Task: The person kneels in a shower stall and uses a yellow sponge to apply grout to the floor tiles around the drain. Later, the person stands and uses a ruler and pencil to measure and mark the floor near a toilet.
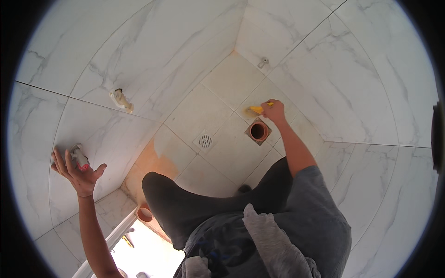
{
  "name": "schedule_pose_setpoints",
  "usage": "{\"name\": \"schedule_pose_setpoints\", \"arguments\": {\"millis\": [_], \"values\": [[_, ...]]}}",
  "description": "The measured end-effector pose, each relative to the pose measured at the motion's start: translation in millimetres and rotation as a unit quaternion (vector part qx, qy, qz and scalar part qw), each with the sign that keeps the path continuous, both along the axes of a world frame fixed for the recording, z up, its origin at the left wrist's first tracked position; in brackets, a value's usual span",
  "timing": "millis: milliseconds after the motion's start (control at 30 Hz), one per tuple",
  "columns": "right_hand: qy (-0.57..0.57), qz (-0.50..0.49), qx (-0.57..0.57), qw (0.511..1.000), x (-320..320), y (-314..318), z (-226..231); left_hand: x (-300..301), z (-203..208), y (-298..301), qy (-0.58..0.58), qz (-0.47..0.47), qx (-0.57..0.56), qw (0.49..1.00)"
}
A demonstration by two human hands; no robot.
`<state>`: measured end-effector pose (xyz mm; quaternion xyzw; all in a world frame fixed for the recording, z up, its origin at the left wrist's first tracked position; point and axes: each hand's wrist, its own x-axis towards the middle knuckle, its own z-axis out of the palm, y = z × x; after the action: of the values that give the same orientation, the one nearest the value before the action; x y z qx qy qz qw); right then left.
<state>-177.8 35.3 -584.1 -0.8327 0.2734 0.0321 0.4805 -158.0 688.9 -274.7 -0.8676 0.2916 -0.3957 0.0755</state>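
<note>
My right hand (274, 111) is closed around a yellow brush (256, 110), its tip down at the pale floor tiles just beyond an open orange-brown drain pipe (258, 131). The exact shape of the brush's end is hard to make out. That pipe stands in a square cutout in the floor. On the left, my left hand (79, 175) is spread at the marbled wall, fingers apart and holding nothing. Right by its fingers a metal valve (78, 153) with a red part sticks out of the wall, partly covered by the hand.
A square floor drain grate (204, 141) lies left of the pipe. Another pipe opening (144, 213) sits near the doorway at lower left. A cream fitting (121, 100) juts from the left wall, a small metal one (263, 62) from the far wall. Orange residue (160, 160) stains the floor.
</note>
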Motion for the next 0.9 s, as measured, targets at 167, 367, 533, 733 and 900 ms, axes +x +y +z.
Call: {"name": "schedule_pose_setpoints", "arguments": {"millis": [167, 367, 533, 733, 900], "values": [[-0.001, -0.024, -0.142, 0.99, 1.7, 30.2, -25.4, 1.6, 2.0, -0.8, -0.001, -0.015, 0.001, 1.0], [-0.14, -0.226, 0.247, 0.932, 37.4, 90.6, -32.8, 1.7, 1.4, -0.6, -0.002, -0.003, -0.001, 1.0], [0.068, -0.084, -0.178, 0.978, 13.3, 65.6, -12.9, 1.9, -1.2, 4.4, 0.007, 0.001, 0.0, 1.0], [-0.104, -0.036, 0.254, 0.961, 34.2, 177.2, -47.6, 1.8, 1.2, 1.8, 0.006, 0.007, -0.008, 1.0], [-0.183, -0.053, -0.079, 0.979, 42.2, 75.3, -30.2, 3.5, 0.8, 6.0, 0.011, 0.0, -0.012, 1.0]]}}
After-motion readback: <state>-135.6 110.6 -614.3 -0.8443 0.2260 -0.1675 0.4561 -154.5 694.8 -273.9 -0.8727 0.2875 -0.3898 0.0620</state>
